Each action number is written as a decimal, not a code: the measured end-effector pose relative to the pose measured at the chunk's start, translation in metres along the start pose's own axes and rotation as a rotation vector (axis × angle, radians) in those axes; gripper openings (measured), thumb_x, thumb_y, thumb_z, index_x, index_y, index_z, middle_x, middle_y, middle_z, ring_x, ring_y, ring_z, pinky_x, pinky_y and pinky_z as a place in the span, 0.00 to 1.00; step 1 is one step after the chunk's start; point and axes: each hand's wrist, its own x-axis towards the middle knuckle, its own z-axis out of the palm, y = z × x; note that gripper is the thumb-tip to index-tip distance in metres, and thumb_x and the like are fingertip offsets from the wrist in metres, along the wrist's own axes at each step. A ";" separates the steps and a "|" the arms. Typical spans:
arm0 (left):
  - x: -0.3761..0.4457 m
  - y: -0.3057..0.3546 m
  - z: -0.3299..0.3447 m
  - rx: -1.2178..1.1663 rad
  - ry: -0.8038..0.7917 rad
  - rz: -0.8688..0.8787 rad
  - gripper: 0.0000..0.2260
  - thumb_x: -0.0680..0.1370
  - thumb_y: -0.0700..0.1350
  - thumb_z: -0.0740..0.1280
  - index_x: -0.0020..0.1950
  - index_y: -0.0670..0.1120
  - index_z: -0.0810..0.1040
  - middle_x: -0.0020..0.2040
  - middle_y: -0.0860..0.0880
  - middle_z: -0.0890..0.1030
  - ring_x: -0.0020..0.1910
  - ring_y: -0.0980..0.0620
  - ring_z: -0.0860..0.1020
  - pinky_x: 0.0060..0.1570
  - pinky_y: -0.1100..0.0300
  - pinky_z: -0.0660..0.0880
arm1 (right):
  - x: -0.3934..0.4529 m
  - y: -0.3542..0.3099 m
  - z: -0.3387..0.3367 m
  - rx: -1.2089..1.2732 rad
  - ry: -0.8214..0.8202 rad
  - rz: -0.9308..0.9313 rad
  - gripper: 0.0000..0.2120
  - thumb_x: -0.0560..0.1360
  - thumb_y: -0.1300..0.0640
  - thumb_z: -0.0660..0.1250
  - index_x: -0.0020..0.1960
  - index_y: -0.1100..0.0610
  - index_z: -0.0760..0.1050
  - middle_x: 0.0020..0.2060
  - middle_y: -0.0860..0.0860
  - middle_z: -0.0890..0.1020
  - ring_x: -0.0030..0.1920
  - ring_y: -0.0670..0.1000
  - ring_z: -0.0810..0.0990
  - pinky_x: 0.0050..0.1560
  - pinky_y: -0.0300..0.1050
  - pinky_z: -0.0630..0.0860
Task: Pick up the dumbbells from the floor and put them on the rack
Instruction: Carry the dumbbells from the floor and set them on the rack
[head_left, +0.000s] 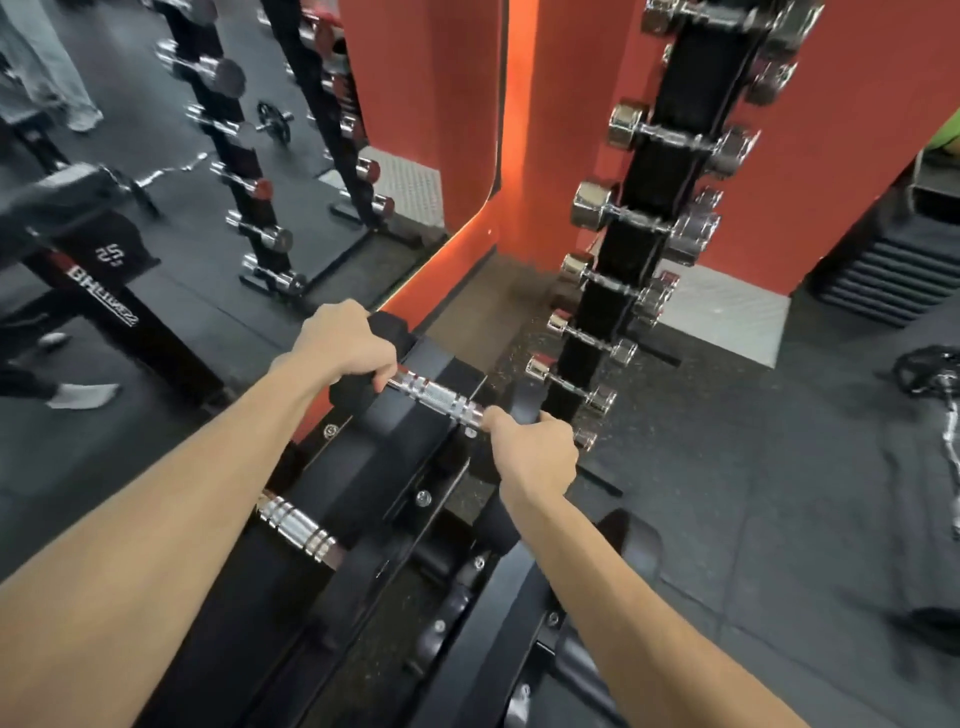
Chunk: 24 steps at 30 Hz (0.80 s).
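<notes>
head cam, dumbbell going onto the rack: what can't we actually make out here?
- Dumbbell heads: the left hand covers most of one, the right hand hides the other. Only the chrome handle shows clearly.
- Whether it is seated on the rack: contact points hidden by both hands.
- Nearer dumbbell: the left forearm hides one end.
- Mirror reflections: motion-blurred.
- Weight markings: none legible.

Black rack (395, 457) carries the gripped dumbbell (441, 397) on its far cradle; second dumbbell (298, 527) rests nearer, below the grip.
</notes>
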 end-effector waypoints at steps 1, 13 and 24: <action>0.009 -0.005 -0.004 0.017 -0.016 -0.003 0.19 0.52 0.41 0.75 0.42 0.44 0.81 0.42 0.44 0.83 0.38 0.45 0.81 0.28 0.62 0.70 | -0.001 -0.001 0.012 -0.004 -0.003 0.022 0.18 0.64 0.47 0.75 0.33 0.55 0.69 0.29 0.44 0.78 0.34 0.50 0.79 0.42 0.47 0.78; 0.091 -0.040 -0.001 -0.021 -0.154 0.000 0.27 0.50 0.40 0.75 0.49 0.43 0.81 0.46 0.44 0.82 0.40 0.46 0.81 0.33 0.60 0.75 | 0.014 -0.007 0.078 -0.175 0.044 0.008 0.26 0.65 0.44 0.74 0.58 0.58 0.80 0.34 0.47 0.80 0.40 0.54 0.82 0.45 0.50 0.82; 0.113 -0.042 0.031 0.077 -0.152 0.059 0.30 0.55 0.41 0.76 0.58 0.43 0.79 0.43 0.46 0.79 0.37 0.47 0.78 0.34 0.60 0.76 | 0.034 0.020 0.083 -0.240 0.085 0.033 0.16 0.63 0.44 0.74 0.36 0.53 0.71 0.30 0.45 0.78 0.30 0.46 0.76 0.29 0.40 0.67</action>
